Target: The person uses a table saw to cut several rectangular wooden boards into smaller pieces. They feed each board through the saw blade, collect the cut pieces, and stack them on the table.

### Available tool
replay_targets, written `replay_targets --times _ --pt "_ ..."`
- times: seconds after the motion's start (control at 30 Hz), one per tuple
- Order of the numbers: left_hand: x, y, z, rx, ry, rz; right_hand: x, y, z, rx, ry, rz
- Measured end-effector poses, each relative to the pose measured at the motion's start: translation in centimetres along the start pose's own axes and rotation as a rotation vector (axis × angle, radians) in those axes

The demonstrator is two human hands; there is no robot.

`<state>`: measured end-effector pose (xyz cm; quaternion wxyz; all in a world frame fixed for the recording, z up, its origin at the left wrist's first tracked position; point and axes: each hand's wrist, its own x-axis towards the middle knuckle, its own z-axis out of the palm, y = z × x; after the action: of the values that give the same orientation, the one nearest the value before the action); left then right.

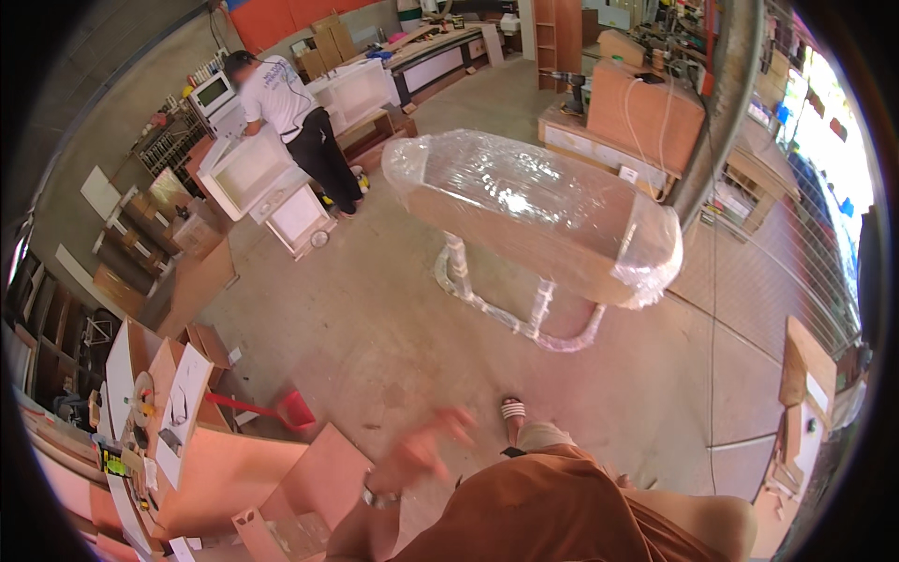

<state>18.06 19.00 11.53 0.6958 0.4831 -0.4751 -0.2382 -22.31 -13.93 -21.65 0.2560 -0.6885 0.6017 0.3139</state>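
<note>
My left hand (pixel 427 446) swings over the concrete floor in front of me, blurred by motion. Its fingers look loosely stretched and apart, and nothing shows in them. A watch (pixel 377 496) is on that wrist. A bare bent part of my right arm (pixel 698 523) shows beside my brown shirt (pixel 538 510), but the right hand cannot be made out. Ahead stands a long piece of furniture (pixel 524 201) with rounded ends, wrapped in clear plastic film, on a wrapped tube-like base (pixel 506 314). It stands apart from both my arms.
Another person (pixel 290 108) bends over white cabinets (pixel 245 173) at the back left. A red dustpan (pixel 296 410) lies near wooden panels (pixel 239 468) at the left. A metal post (pixel 726 122) and a workbench with a drill (pixel 569 92) stand right. Boards (pixel 805 361) lie along the right edge.
</note>
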Motion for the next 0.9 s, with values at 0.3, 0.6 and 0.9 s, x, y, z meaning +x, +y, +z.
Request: replay_targets --times 0.3,0.6,0.9 --pt "10.9 -1.2 -17.5 -0.053 0.984 0.292 5.1 -27.1 -9.8 0.000 0.015 -0.316" --pt "15.1 -2.8 -23.4 0.362 -0.086 -0.201 8.6 -56.2 -14.7 -0.342 0.005 -0.646" --pt "12.5 0.0 -53.3 0.207 0.739 0.023 3.3 -71.4 -12.3 -0.060 0.006 -0.373"
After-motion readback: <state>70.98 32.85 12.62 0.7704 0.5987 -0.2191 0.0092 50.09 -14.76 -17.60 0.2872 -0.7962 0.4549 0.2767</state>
